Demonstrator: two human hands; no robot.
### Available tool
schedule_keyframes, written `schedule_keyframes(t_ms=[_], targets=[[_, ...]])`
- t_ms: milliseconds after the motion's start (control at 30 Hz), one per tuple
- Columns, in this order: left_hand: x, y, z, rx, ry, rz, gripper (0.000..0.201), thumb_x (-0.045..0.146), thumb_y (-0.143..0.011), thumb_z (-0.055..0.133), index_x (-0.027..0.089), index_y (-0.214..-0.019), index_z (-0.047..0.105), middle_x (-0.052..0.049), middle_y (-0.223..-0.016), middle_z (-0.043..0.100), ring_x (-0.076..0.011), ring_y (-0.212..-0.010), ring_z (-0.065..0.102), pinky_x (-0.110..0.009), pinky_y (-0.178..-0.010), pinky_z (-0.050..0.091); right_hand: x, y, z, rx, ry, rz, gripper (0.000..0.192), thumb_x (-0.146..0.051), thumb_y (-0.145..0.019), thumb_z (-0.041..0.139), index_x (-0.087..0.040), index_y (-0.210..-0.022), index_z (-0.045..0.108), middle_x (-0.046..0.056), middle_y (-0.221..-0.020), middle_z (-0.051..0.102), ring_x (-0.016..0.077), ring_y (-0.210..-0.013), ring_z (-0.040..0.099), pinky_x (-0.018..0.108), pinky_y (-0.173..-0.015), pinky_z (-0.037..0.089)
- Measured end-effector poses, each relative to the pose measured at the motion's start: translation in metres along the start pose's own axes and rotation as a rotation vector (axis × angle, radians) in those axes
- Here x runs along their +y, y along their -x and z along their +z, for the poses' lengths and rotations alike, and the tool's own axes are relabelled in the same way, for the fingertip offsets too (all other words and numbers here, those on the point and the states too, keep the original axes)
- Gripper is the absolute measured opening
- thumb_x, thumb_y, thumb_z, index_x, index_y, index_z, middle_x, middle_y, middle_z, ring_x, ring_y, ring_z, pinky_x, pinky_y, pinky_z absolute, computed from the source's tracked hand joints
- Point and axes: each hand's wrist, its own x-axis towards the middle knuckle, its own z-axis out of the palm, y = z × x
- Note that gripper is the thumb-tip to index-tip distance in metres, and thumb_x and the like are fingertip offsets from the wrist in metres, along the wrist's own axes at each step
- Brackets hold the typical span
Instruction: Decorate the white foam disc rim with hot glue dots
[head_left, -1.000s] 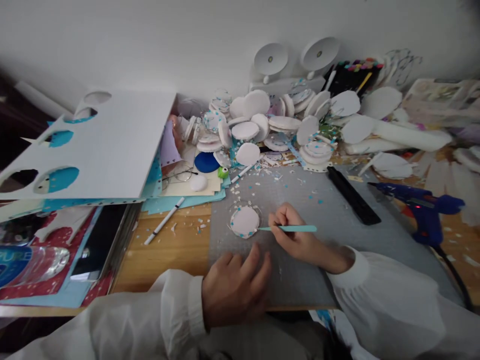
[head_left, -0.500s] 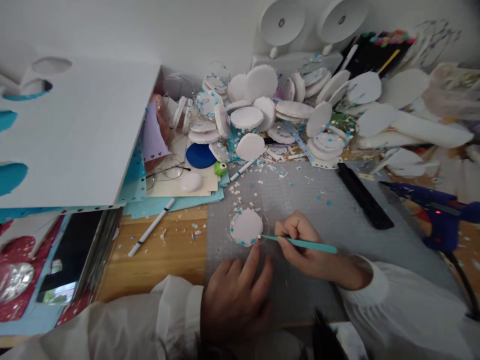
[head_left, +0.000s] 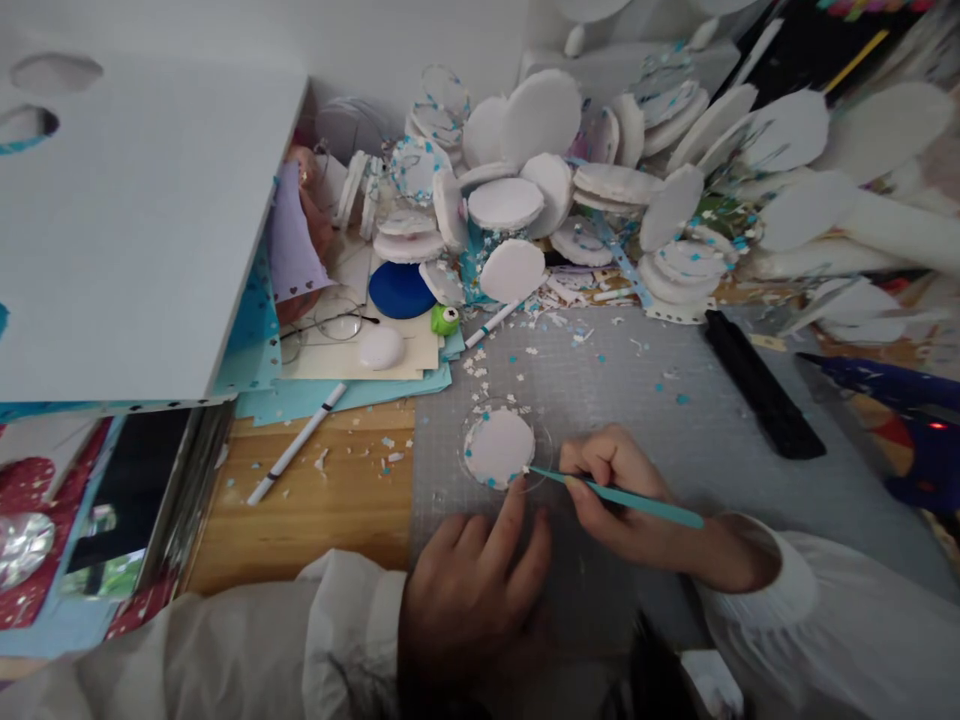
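Foam disc (head_left: pixel 499 447): flat on grey cutting mat (head_left: pixel 637 400).
Right hand (head_left: pixel 622 490): fingers pinched around teal stylus (head_left: pixel 615 492), tip at disc's edge.
Left hand (head_left: pixel 469 590): loosely spread, fingertip touching disc's near edge.

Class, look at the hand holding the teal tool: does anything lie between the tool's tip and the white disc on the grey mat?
Nothing visible does. The right hand holds the teal tool with its tip at the white disc's lower right edge. The left hand's fingertips rest beside that spot, not across it.
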Motion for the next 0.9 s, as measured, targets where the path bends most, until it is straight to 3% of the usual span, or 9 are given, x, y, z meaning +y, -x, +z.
schedule_keyframes(t_ms=[167, 367, 900], targets=[[-0.0012, 0.0008, 0.0004, 0.028, 0.024, 0.018, 0.044, 0.033, -0.082, 0.043, 0.009, -0.116, 0.059, -0.023, -0.124, 0.06, -0.0231, -0.065, 0.067, -0.036, -0.052, 0.049, 0.0019, -0.0008, 0.0005, -0.002, 0.019, -0.006, 0.025, -0.004, -0.085, 0.042, -0.023, -0.081, 0.026, -0.005, -0.07, 0.034, 0.0096, -0.058, 0.03, 0.023, -0.051, 0.027], [-0.001, 0.0015, 0.0004, -0.011, 0.058, -0.003, 0.047, 0.03, -0.075, 0.047, 0.007, -0.115, 0.058, -0.028, -0.122, 0.06, -0.0285, -0.073, 0.068, -0.039, -0.057, 0.052, 0.0031, -0.0008, -0.0007, -0.013, 0.053, 0.0, 0.025, -0.005, -0.084, 0.043, -0.023, -0.082, 0.026, -0.005, -0.07, 0.034, 0.0099, -0.058, 0.03, 0.024, -0.052, 0.027], [-0.001, 0.0024, 0.0027, -0.005, 0.025, 0.023, 0.042, 0.028, -0.079, 0.041, 0.008, -0.111, 0.059, -0.027, -0.12, 0.061, -0.0258, -0.068, 0.066, -0.036, -0.055, 0.05, 0.0031, 0.0004, -0.0019, -0.069, 0.281, -0.071, 0.026, -0.005, -0.077, 0.047, -0.023, -0.073, 0.029, -0.005, -0.065, 0.039, 0.0103, -0.057, 0.037, 0.024, -0.054, 0.029]])
